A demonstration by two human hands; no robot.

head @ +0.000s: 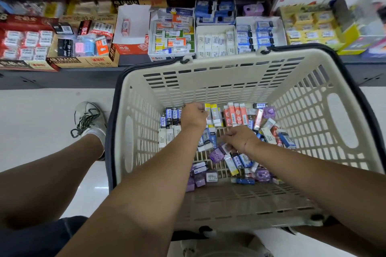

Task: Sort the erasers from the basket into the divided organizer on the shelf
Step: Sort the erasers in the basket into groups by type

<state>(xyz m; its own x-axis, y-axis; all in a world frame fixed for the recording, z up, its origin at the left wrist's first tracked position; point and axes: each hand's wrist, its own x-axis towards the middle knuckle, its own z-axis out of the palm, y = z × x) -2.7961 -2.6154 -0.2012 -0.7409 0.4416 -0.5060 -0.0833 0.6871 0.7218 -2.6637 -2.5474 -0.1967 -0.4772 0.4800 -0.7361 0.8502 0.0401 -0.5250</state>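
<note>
- Left hand point(194, 116): inside the basket, fingers curled over the far rows of erasers; grip cannot be determined.
- Right hand point(240, 139): inside the basket, fingers curled down onto loose erasers; grip cannot be determined.
- Basket point(208, 81): cream plastic, just in front of the shelf point(83, 77).
- Divided organizer point(215, 27): on the shelf, just beyond the basket, holding eraser rows.
- Erasers point(231, 115): on the basket bottom, partly rowed, partly loose.
</note>
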